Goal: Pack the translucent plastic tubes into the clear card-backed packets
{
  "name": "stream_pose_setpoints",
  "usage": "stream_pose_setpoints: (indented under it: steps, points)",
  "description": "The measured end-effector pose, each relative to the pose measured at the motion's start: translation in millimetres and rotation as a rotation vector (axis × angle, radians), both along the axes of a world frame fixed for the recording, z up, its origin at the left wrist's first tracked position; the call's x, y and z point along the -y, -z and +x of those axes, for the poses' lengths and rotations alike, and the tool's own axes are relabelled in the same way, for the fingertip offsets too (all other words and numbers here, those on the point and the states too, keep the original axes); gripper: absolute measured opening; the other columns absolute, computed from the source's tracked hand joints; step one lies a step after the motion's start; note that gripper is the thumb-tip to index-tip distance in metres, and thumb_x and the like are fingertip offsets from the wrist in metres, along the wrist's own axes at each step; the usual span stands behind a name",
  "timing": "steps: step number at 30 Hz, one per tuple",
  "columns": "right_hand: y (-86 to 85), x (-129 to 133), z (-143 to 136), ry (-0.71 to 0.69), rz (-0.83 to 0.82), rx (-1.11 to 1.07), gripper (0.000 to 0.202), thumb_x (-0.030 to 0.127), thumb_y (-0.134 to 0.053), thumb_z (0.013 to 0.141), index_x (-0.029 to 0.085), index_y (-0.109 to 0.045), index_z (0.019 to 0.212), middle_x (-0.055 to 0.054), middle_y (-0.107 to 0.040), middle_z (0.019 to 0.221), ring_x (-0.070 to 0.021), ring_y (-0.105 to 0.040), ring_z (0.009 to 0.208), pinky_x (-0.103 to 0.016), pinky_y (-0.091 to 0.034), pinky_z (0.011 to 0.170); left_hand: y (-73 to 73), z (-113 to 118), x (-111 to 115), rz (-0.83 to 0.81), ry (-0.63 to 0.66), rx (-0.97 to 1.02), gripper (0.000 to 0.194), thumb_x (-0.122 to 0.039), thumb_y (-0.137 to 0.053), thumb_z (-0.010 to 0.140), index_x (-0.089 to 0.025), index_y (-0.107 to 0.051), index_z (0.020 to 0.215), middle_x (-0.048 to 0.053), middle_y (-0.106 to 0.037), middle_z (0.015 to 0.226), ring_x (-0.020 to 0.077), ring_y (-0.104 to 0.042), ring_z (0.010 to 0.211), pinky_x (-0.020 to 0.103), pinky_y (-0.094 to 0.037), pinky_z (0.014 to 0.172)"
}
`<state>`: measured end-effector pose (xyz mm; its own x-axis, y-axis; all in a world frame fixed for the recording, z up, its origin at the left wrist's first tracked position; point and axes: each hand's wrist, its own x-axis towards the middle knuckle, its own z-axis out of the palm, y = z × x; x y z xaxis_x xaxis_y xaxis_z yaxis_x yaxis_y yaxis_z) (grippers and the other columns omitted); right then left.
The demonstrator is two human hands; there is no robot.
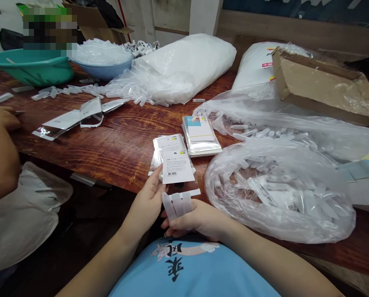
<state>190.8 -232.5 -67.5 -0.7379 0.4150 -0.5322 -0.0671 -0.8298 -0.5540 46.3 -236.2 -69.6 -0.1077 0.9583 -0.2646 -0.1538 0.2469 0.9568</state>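
Near the table's front edge, my left hand (152,192) is closed on the left side of a clear plastic bag with a white printed card (178,166) in it. The bag's near end, with a white strip, points toward me. Just below, my right hand (203,220) grips several translucent white plastic strips (178,205), fanned side by side with their ends toward the bag. Some of its fingers are hidden behind the strips. Behind the card lie more clear bags with cards (167,142), and a neat stack of carded bags (203,136) sits to their right.
On the right are an open plastic bag (283,222) of translucent pieces and a cardboard box (320,82). A large white sack (190,62), a blue basin (110,70) and a green basin (32,68) stand behind. Another person's arm (0,152) is at left, near loose packages (69,117).
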Motion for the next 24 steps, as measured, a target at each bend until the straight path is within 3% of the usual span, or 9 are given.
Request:
stream_pose_setpoints:
  steps: [2, 6, 13, 19, 24]
  points:
    - [-0.3, -1.2, 1.6, -0.053, -0.053, -0.024, 0.027, 0.013, -0.069, 0.063, 0.009, -0.063, 0.09, -0.005, -0.067, 0.079, -0.0103, -0.065, 0.067, -0.015, -0.051, 0.062, 0.0, 3.7, 1.7, -0.038, -0.006, 0.146, 0.058, -0.02, -0.055, 0.077, -0.031, -0.035, 0.13, 0.001, -0.044, 0.133, 0.0181, -0.043, 0.119, 0.029, -0.036, 0.097]
    - [4.8, -6.4, 6.7, -0.1, -0.2, -0.102, 0.024, 0.012, -0.065, 0.068, 0.007, -0.063, 0.091, -0.007, -0.067, 0.082, -0.0095, -0.065, 0.07, -0.012, -0.051, 0.062, -5.4, 6.6, 5.3, -0.099, 0.072, 0.281, 0.054, -0.02, -0.056, 0.076, -0.024, -0.04, 0.128, 0.008, -0.053, 0.124, 0.0218, -0.051, 0.111, 0.032, -0.04, 0.094]
    - [6.8, -6.1, 15.2, -0.031, -0.23, -0.123, 0.022, 0.012, -0.064, 0.072, 0.002, -0.062, 0.091, -0.01, -0.068, 0.084, -0.0103, -0.066, 0.069, -0.013, -0.053, 0.061, -5.8, 1.9, 12.7, -0.102, 0.054, 0.27, 0.047, -0.028, -0.053, 0.08, -0.019, -0.043, 0.126, 0.01, -0.058, 0.116, 0.0217, -0.052, 0.109, 0.031, -0.041, 0.092]
    - [7.8, -3.0, 18.8, 0.061, -0.276, -0.12, 0.022, 0.01, -0.062, 0.073, -0.001, -0.061, 0.092, -0.011, -0.068, 0.081, -0.0118, -0.066, 0.066, -0.013, -0.053, 0.059, -7.8, 2.3, 14.4, -0.095, -0.048, 0.288, 0.046, -0.028, -0.055, 0.079, -0.024, -0.045, 0.124, 0.005, -0.059, 0.116, 0.0176, -0.054, 0.105, 0.025, -0.042, 0.089]
    - [7.3, -2.1, 16.8, 0.138, -0.302, -0.143, 0.02, 0.014, -0.057, 0.078, 0.002, -0.06, 0.093, -0.011, -0.068, 0.083, -0.0107, -0.066, 0.066, -0.013, -0.053, 0.058, -11.7, 9.9, 15.6, -0.041, -0.059, 0.341, 0.046, -0.03, -0.053, 0.08, -0.024, -0.044, 0.125, 0.005, -0.058, 0.117, 0.0179, -0.055, 0.104, 0.029, -0.043, 0.091]
